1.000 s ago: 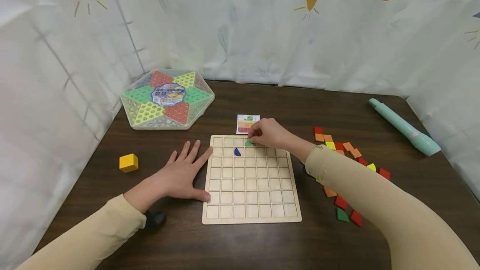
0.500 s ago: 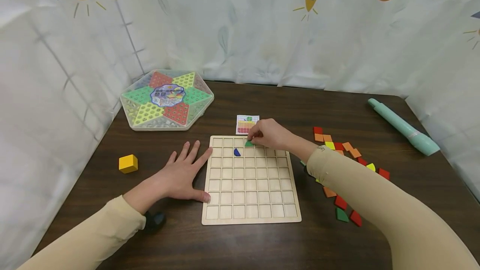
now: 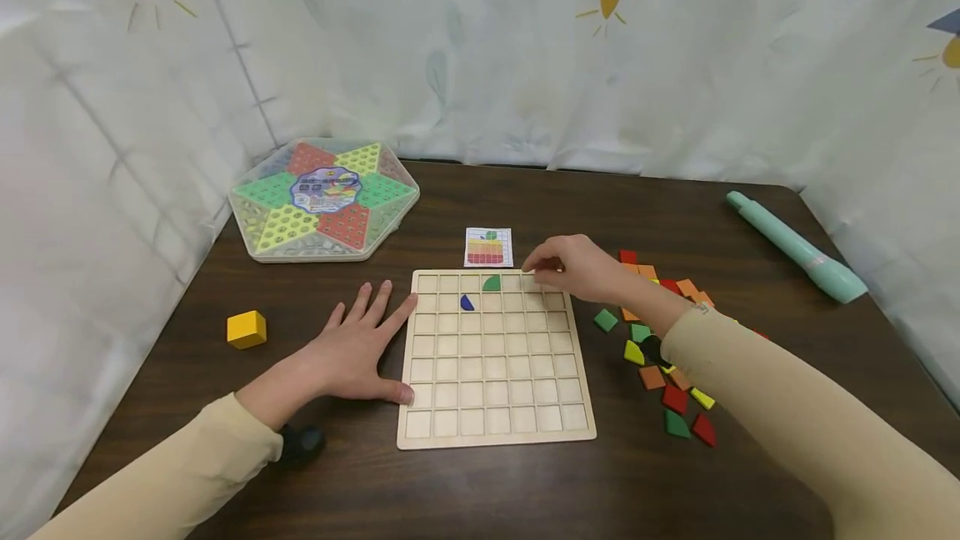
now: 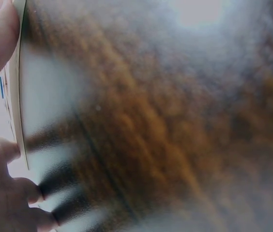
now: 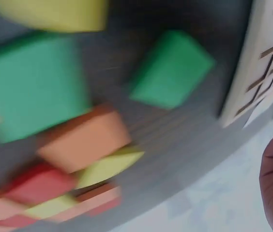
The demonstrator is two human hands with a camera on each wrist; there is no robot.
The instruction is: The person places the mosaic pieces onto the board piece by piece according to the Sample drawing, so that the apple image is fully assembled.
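Observation:
A wooden grid board lies at the middle of the table. In its top row sits a green quarter-round tile, and a blue tile lies one row below, to the left. My left hand is spread flat, thumb and index finger touching the board's left edge. Over the board's top right corner hovers my right hand, fingers loosely bent, with nothing seen between them. In the right wrist view a green square tile lies beside the board's edge.
Several loose coloured tiles lie right of the board, partly under the right forearm. A printed pattern card is behind the board. A boxed Chinese checkers set, a yellow block and a mint-green tube-shaped object stand farther out.
My right hand has let go of the green quarter-round tile, which stays in the top row, and has moved right. My left hand keeps its place at the board's edge.

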